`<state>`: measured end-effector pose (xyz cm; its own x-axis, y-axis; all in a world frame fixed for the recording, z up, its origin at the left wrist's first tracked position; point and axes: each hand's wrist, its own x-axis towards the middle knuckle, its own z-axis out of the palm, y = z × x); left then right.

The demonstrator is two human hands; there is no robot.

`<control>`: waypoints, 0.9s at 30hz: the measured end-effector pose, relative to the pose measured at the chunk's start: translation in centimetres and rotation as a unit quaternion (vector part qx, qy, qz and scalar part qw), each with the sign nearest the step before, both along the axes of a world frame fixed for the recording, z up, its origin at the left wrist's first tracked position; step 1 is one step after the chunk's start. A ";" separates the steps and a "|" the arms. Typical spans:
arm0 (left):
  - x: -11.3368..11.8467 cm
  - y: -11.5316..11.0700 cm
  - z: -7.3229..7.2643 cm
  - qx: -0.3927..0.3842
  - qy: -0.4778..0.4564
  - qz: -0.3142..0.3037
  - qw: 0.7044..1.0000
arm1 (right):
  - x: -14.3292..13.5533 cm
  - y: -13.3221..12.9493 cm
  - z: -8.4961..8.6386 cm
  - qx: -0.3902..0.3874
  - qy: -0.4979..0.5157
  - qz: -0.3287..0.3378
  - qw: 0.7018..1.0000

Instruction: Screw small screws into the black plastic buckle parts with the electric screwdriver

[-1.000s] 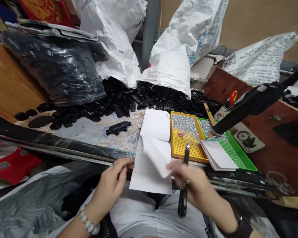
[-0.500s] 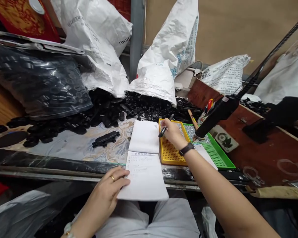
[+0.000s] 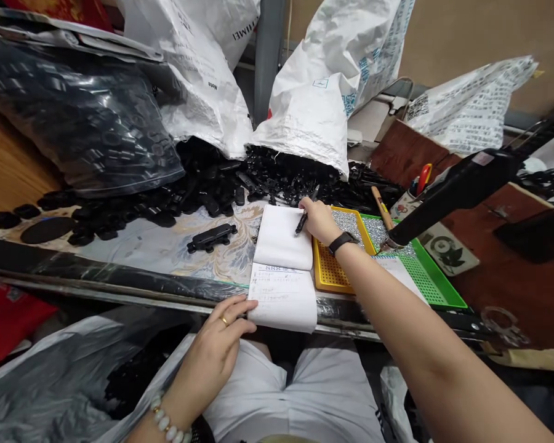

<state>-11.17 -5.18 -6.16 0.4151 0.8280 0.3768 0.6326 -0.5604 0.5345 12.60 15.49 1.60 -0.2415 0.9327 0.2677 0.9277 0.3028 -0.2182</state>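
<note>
An open notebook (image 3: pixel 284 240) lies at the table's front edge, its lower page overhanging and bearing handwritten lines. My left hand (image 3: pixel 219 338) holds that page by its left edge, fingers close together at the paper. A dark pen (image 3: pixel 301 223) is gripped in my right hand (image 3: pixel 321 220), its lower end over the upper page's right side. Under my right wrist and forearm is a yellow perforated tray (image 3: pixel 324 271) with small silvery pieces at its far end. A black plastic part (image 3: pixel 212 237) rests on the patterned tabletop left of the notebook.
A green tray (image 3: pixel 443 286) with silvery pieces stands at right, a black powered screwdriver (image 3: pixel 443 200) slanting over it. Heaps of black parts (image 3: pixel 207 200) line the back beneath white sacks (image 3: pixel 305 117). A clear bag of black parts (image 3: pixel 101 129) sits left; a brown board (image 3: pixel 503 264) borders the right.
The view has shifted, so the tabletop appears higher. My right hand still grips the pen, now over the upper page's right edge. My left hand stays at the lower page.
</note>
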 end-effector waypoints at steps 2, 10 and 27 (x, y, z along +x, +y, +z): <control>0.0 -0.1 0.0 -0.016 -0.018 0.009 1.000 | 0.1 -1.2 0.8 0.005 0.030 0.009 0.999; 1.0 -0.7 0.1 -0.072 -0.140 0.138 0.978 | 0.9 -13.4 2.9 -0.022 0.303 0.150 0.941; 4.4 -1.6 -1.4 -0.321 -0.341 0.210 0.858 | 0.1 -17.7 0.0 -0.081 0.629 0.038 0.773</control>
